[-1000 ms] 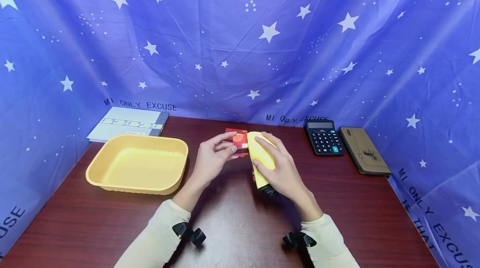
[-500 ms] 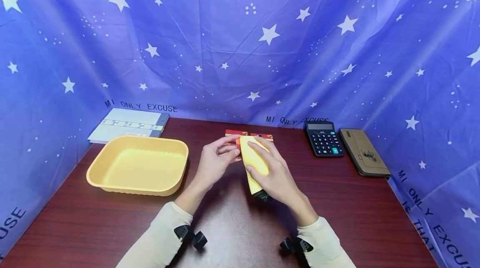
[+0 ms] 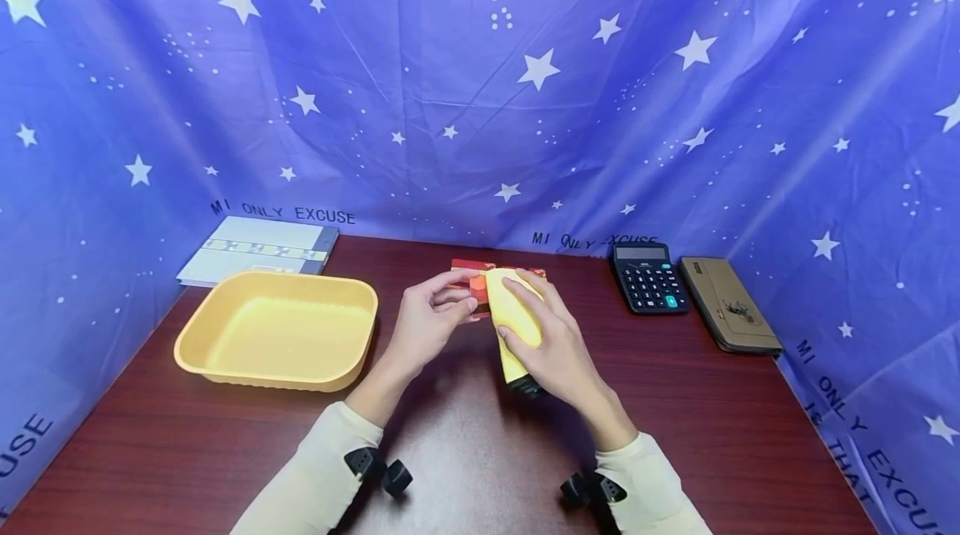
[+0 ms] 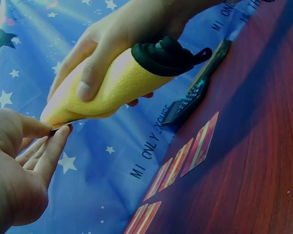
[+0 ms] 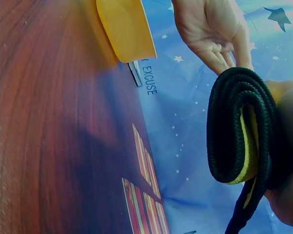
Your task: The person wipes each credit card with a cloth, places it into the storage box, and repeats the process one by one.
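A red card [image 3: 477, 288] is pinched between the thumb and fingers of my left hand [image 3: 426, 325]. My right hand [image 3: 561, 339] grips a folded yellow towel [image 3: 517, 314] with a black edge, which covers the card's right part. Seen from the left wrist, the towel [image 4: 122, 90] wraps over the card's end right at the left fingertips, and only a thin edge of the card shows. The towel's rolled layers and black border [image 5: 223, 131] face the right wrist camera. Both hands are raised over the table.
Several red striped cards [image 4: 200, 144] lie in rows on the dark red table [image 3: 450, 452] beyond the hands. At left stand a yellow basin [image 3: 277, 377] and a white notebook-like box [image 3: 247, 235]; at right lie a calculator [image 3: 648, 277] and a brown wallet [image 3: 731, 306].
The towel in my right hand has slid left over the card toward my left fingertips, then slightly back right. My left hand keeps pinching the card.
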Action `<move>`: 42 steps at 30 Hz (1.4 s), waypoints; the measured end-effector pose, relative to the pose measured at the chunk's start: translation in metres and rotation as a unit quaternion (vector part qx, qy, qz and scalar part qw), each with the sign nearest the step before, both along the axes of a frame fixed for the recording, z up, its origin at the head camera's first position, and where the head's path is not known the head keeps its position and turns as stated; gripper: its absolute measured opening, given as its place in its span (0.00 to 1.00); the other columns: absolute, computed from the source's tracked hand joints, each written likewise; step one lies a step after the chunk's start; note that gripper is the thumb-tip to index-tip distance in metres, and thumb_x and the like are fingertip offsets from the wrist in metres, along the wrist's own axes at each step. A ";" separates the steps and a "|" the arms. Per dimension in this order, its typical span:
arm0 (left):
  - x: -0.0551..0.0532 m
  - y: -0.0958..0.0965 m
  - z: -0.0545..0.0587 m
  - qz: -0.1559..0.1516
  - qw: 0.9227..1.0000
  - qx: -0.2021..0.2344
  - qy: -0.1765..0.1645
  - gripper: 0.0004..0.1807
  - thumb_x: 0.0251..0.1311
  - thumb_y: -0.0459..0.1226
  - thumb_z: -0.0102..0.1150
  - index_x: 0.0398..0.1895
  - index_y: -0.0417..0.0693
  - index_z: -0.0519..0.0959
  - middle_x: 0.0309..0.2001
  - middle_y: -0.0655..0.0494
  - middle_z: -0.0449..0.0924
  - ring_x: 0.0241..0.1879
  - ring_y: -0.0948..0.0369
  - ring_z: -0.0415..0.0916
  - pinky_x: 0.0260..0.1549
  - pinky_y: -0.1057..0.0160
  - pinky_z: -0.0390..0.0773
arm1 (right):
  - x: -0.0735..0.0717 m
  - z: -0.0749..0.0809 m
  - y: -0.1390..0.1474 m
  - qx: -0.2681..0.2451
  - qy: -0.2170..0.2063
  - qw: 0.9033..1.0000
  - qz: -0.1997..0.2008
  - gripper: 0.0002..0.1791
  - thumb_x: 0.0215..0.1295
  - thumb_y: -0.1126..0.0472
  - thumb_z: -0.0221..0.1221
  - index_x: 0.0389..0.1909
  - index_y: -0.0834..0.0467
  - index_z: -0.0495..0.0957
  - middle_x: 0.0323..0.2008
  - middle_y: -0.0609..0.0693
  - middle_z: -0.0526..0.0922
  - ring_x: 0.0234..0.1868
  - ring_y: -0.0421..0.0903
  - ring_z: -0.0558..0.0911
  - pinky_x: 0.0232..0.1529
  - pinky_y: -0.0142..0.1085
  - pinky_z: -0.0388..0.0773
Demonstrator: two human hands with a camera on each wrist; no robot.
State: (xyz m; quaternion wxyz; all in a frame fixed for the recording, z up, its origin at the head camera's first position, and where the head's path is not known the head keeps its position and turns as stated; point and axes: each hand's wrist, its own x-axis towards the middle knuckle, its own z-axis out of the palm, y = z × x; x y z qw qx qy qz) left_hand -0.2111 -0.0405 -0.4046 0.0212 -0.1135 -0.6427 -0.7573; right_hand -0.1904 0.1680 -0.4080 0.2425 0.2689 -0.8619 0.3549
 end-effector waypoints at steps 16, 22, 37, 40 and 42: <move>-0.003 -0.006 0.009 -0.007 1.000 -0.020 0.018 0.22 0.61 0.21 0.62 0.60 0.35 0.81 0.41 0.30 0.86 0.34 0.63 0.89 0.41 0.54 0.92 | -0.008 0.005 0.027 -0.040 -0.018 0.999 -0.029 0.37 0.59 0.63 0.73 0.71 0.49 0.74 0.72 0.53 0.72 0.71 0.53 0.73 0.69 0.40 0.73; -0.004 -0.008 0.010 0.000 1.000 -0.005 0.018 0.22 0.61 0.21 0.63 0.60 0.34 0.81 0.40 0.32 0.86 0.34 0.65 0.88 0.42 0.53 0.92 | -0.012 0.005 0.034 -0.056 -0.009 0.998 -0.039 0.36 0.59 0.64 0.72 0.70 0.50 0.75 0.72 0.53 0.72 0.69 0.53 0.75 0.67 0.21 0.67; -0.002 -0.039 0.016 0.020 0.999 -0.032 0.031 0.23 0.65 0.23 0.61 0.63 0.36 0.79 0.46 0.26 0.85 0.38 0.65 0.89 0.46 0.50 0.90 | -0.012 0.010 0.038 -0.055 -0.027 0.997 -0.052 0.36 0.60 0.63 0.72 0.71 0.49 0.75 0.73 0.53 0.71 0.70 0.53 0.74 0.64 0.33 0.73; -0.003 -0.062 0.020 0.036 0.997 -0.060 0.024 0.23 0.67 0.24 0.60 0.65 0.37 0.78 0.48 0.29 0.85 0.40 0.66 0.88 0.46 0.55 0.91 | -0.011 0.011 0.038 -0.055 -0.032 0.997 -0.054 0.36 0.60 0.63 0.72 0.71 0.48 0.75 0.73 0.52 0.70 0.69 0.53 0.74 0.63 0.34 0.73; -0.005 -0.078 0.023 0.048 0.995 -0.090 0.019 0.23 0.68 0.25 0.59 0.66 0.38 0.78 0.48 0.32 0.86 0.40 0.67 0.88 0.46 0.59 0.91 | -0.011 0.011 0.038 -0.054 -0.035 0.996 -0.053 0.36 0.60 0.63 0.72 0.71 0.48 0.75 0.73 0.52 0.70 0.69 0.53 0.74 0.62 0.36 0.74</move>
